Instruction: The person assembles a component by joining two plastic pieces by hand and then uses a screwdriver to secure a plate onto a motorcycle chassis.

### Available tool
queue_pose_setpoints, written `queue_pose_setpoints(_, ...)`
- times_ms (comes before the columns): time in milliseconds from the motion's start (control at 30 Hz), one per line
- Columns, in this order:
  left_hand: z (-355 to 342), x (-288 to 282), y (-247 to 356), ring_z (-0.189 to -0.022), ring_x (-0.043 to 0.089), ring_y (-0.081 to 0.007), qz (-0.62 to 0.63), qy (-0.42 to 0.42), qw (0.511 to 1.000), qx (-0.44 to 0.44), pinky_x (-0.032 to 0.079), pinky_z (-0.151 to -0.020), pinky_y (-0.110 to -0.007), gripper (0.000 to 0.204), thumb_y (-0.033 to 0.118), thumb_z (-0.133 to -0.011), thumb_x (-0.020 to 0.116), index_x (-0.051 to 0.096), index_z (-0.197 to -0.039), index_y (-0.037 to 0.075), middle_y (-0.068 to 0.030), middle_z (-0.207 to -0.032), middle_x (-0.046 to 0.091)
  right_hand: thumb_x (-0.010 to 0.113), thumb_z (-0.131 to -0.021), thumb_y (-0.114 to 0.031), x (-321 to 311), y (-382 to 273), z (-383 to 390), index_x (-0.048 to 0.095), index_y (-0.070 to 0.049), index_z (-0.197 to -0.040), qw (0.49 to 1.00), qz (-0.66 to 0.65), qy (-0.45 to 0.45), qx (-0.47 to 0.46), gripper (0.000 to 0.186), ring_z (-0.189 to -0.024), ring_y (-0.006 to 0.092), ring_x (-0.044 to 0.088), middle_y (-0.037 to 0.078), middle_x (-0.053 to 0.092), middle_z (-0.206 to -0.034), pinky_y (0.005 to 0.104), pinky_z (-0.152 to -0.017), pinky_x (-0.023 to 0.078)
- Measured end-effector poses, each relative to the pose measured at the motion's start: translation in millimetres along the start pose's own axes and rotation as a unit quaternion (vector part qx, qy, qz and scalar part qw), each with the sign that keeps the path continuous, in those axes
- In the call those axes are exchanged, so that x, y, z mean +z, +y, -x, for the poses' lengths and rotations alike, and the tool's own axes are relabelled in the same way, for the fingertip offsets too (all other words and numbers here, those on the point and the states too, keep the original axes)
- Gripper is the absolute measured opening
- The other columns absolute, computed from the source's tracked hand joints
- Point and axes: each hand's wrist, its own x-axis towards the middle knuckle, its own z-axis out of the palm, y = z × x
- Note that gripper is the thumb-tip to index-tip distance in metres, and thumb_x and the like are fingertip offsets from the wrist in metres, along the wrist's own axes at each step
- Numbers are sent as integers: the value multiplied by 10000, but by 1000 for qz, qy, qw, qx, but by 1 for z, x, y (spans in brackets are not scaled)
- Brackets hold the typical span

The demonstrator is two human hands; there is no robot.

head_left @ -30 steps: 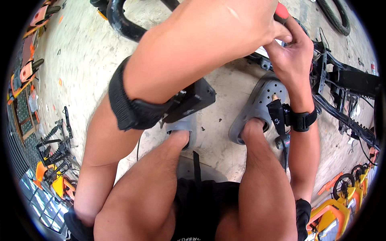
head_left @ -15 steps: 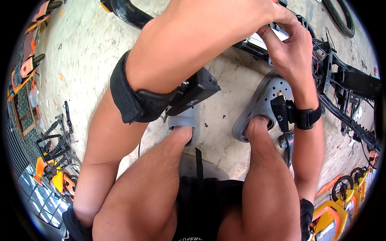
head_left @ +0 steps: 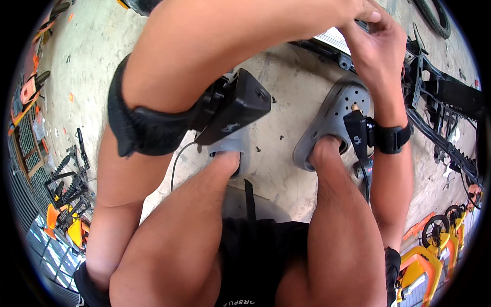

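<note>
At the top edge, my left hand (head_left: pixel 357 12) reaches across to the right and meets my right hand (head_left: pixel 379 50). Their fingers are bent together over a black metal vehicle frame (head_left: pixel 444 85), with whatever lies between them hidden. The left hand is partly cut off by the picture's edge. Beside the right hand shows a silver ribbed part (head_left: pixel 333 39) set in the frame. Black straps with box-shaped devices sit on my left forearm (head_left: pixel 153 128) and right wrist (head_left: pixel 393 139).
My feet, in grey clogs (head_left: pixel 349 97), stand on the stained concrete floor (head_left: pixel 276 153) below the frame. A tyre (head_left: pixel 433 19) lies at the far right. Black metal parts (head_left: pixel 71 174) and orange and yellow bikes (head_left: pixel 424 266) stand around the sides. A power tool (head_left: pixel 362 169) partly shows by my right forearm.
My left forearm has shifted left and up in the picture. Both hands have moved slightly up, and the left hand is now more cut off by the top edge.
</note>
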Motion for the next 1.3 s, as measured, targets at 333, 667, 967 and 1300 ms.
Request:
queue_pose_setpoints(333,-1,10,14,-439,507,-261,3,-10,991,-131,434,-473,-341,341,188,-841,638,611,-720,-130,-187,-508,514,719,-812,-122,10,20,3,636,57,-1100,990,48,62,-116,349,-908,108,627,81,705,-953,287,-825,503)
queue_pose_setpoints(667,0,30,-1,-434,508,-229,-57,108,992,4,442,-475,-336,339,193,-827,651,621,-710,-123,-174,-501,518,758,-775,-124,-4,26,0,640,34,-1111,990,86,103,-37,390,-883,109,639,80,703,-939,271,-804,507)
queue_pose_setpoints(967,11,22,-15,-439,512,-225,-38,73,996,40,442,-475,-335,336,194,-828,651,624,-716,-122,-172,-507,523,752,-794,-117,-6,27,-2,633,55,-1113,995,-57,40,-67,381,-985,132,617,101,689,-1025,284,-891,482)
queue_pose_setpoints(1300,21,19,-19,-443,516,-219,-45,74,995,42,443,-476,-333,332,194,-830,651,626,-723,-120,-171,-512,529,773,-784,-137,1,9,-1,625,31,-1152,985,120,95,-81,431,-932,156,653,104,687,-1034,297,-848,529)
